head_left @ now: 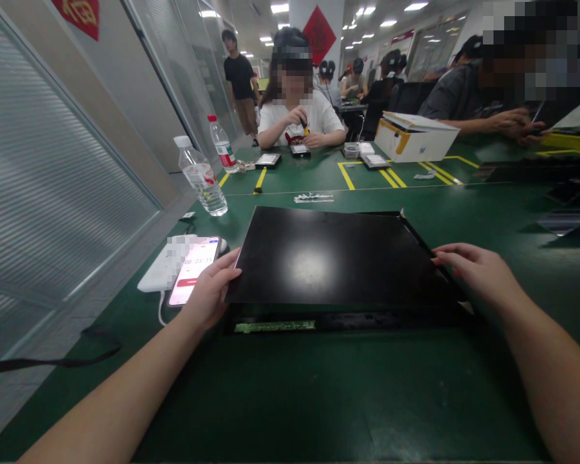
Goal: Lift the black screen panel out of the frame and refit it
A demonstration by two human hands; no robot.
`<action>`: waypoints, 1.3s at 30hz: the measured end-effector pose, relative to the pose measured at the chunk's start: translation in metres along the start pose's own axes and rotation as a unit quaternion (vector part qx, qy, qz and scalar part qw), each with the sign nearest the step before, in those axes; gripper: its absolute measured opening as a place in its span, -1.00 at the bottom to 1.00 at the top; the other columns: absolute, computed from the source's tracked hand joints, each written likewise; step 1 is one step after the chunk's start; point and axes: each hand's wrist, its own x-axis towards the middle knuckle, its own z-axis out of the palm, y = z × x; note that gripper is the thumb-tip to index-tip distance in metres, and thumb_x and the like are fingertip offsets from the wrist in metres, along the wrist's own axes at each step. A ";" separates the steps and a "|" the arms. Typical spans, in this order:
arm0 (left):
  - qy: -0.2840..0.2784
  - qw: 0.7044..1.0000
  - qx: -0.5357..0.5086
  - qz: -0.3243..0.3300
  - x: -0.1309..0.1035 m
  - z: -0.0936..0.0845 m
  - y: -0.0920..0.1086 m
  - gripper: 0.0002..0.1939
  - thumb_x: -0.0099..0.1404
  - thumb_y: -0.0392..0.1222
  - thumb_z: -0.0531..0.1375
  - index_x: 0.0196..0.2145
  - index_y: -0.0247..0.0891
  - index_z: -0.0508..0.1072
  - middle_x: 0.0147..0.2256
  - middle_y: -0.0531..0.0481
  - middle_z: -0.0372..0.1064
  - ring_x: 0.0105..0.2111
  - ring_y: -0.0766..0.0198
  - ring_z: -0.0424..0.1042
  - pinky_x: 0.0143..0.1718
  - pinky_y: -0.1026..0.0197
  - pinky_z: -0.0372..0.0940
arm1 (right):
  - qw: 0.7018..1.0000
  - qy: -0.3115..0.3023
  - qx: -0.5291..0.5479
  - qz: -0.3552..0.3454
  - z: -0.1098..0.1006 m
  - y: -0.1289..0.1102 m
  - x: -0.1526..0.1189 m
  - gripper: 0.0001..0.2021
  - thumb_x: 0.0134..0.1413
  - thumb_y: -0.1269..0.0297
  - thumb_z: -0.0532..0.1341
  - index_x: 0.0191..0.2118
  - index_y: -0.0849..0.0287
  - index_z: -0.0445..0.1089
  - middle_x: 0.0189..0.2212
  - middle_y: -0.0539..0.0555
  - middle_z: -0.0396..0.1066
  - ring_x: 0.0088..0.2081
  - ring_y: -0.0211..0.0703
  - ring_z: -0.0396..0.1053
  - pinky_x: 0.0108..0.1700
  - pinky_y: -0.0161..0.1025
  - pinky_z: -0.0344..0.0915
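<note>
A glossy black LCD panel [348, 258] is held low over the green table, with a bright reflection on its face. Below its near edge lies a dark strip with a green circuit board [274, 327] on it. My left hand [212, 287] grips the panel's left edge, thumb on top and the other fingers mostly hidden beneath. At the right edge, thumb and fingers of my right hand [473, 264] are pinched together on the rim. A small pale tab shows at the panel's far right corner and another at the near right.
Left of the panel, a lit phone [193, 270] leans on a white box [162, 267] with a cable. Two water bottles [203, 177] [222, 145] stand behind. A co-worker [299, 96] handles small drives opposite. A white carton [415, 136] and dark parts [568, 222] are at right.
</note>
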 end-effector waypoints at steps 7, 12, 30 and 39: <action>-0.004 1.000 0.002 -0.005 0.002 0.000 -0.003 -0.39 0.00 -0.28 0.40 0.08 -0.28 0.66 -0.09 -0.16 0.70 -0.01 -0.18 0.63 -0.04 -0.01 0.53 | 0.998 0.010 -0.066 -0.004 0.003 -0.010 -0.006 -0.69 -0.10 -0.04 0.28 -0.31 0.04 0.60 -0.39 0.09 0.60 -0.28 0.07 0.49 -0.22 -0.08 0.28; -0.001 1.000 0.017 -0.013 0.004 -0.002 -0.005 -0.39 -0.01 -0.29 0.39 0.07 -0.29 0.66 -0.10 -0.20 0.70 0.00 -0.18 0.63 -0.04 -0.01 0.54 | 0.994 0.010 -0.113 -0.009 0.005 -0.013 -0.008 -0.71 -0.07 -0.02 0.26 -0.31 0.01 0.61 -0.43 0.08 0.57 -0.31 0.08 0.48 -0.21 -0.05 0.28; 0.015 1.000 0.001 -0.020 0.005 -0.002 -0.013 -0.33 0.03 -0.22 0.51 0.12 -0.35 0.59 -0.15 -0.20 0.70 -0.11 -0.11 0.68 -0.17 0.03 0.58 | 0.999 0.031 -0.007 -0.021 0.000 -0.006 -0.007 -0.67 -0.06 0.05 0.29 -0.21 0.06 0.65 -0.23 0.12 0.65 -0.20 0.04 0.51 -0.18 -0.09 0.35; 0.025 0.999 -0.008 -0.025 0.005 -0.001 -0.012 -0.36 0.00 -0.29 0.50 0.08 -0.39 0.55 -0.19 -0.19 0.69 -0.14 -0.07 0.68 -0.20 0.08 0.56 | 0.984 -0.063 -0.164 -0.014 0.004 0.014 0.014 -0.66 0.05 0.14 0.26 -0.10 0.10 0.65 -0.41 0.08 0.53 -0.41 -0.03 0.43 -0.33 -0.12 0.28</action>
